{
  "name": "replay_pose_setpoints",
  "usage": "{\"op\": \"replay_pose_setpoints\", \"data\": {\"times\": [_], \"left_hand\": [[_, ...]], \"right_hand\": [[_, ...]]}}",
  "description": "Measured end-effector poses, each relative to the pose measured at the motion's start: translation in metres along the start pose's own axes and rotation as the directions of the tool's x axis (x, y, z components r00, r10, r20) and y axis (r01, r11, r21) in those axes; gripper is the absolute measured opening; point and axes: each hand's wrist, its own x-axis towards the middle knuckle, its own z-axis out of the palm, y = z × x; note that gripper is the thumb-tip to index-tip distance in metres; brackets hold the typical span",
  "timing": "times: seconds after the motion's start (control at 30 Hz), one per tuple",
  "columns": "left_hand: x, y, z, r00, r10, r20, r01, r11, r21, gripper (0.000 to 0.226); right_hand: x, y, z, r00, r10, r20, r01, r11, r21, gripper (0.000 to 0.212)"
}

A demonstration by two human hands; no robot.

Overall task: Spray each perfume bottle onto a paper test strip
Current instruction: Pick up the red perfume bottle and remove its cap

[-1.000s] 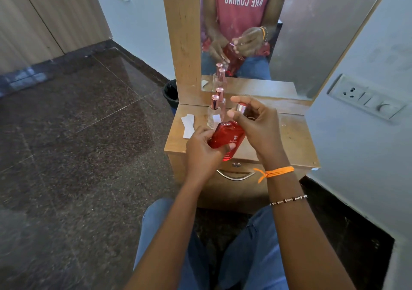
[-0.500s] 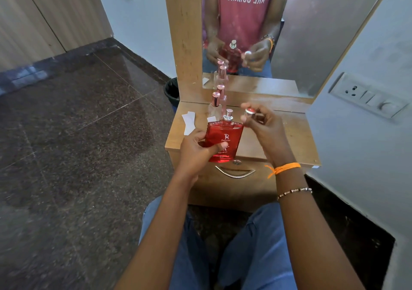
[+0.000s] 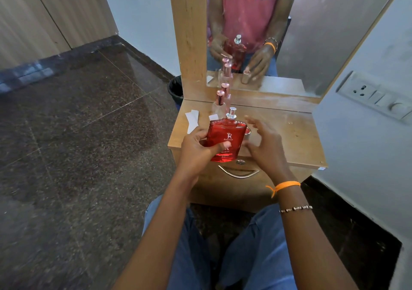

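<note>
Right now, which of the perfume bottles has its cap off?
The red bottle, held upright in the left hand: its bare silver sprayer shows. The two clear bottles behind it on the dresser wear pink caps.

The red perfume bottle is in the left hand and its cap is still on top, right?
Not quite. The head view shows the left hand holding the red perfume bottle, but the cap is off: the bare silver spray nozzle sticks up.
</note>
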Motion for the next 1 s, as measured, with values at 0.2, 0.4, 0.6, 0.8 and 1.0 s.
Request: {"op": "replay_pose_setpoints", "data": {"times": [0.2,0.4,0.6,0.8,1.0], "left_hand": [[-0.002,0.006,-0.005,0.988,-0.045,0.146,0.053,0.997,-0.053,0.044],[-0.004,0.016,-0.005,0.973,-0.036,0.229,0.045,0.998,-0.035,0.046],[-0.001,0.023,-0.012,0.937,-0.043,0.348,0.059,0.998,-0.034,0.033],[0.001,0.027,-0.012,1.0,-0.021,-0.003,0.021,0.997,-0.07,0.011],[-0.004,0.041,-0.01,0.991,-0.013,0.131,0.013,1.0,0.004,0.025]], "right_hand": [[-0.014,-0.04,-0.015,0.997,-0.078,0.007,0.069,0.922,0.38,0.045],[-0.014,-0.051,-0.018,0.992,-0.106,0.069,0.067,0.904,0.423,0.057],[-0.022,-0.05,-0.023,0.997,-0.073,-0.031,0.079,0.892,0.444,0.056],[-0.023,-0.044,-0.035,0.982,-0.089,-0.167,0.137,0.943,0.304,0.052],[-0.025,-0.047,-0.037,0.97,-0.192,-0.151,0.203,0.977,0.06,0.051]]}}
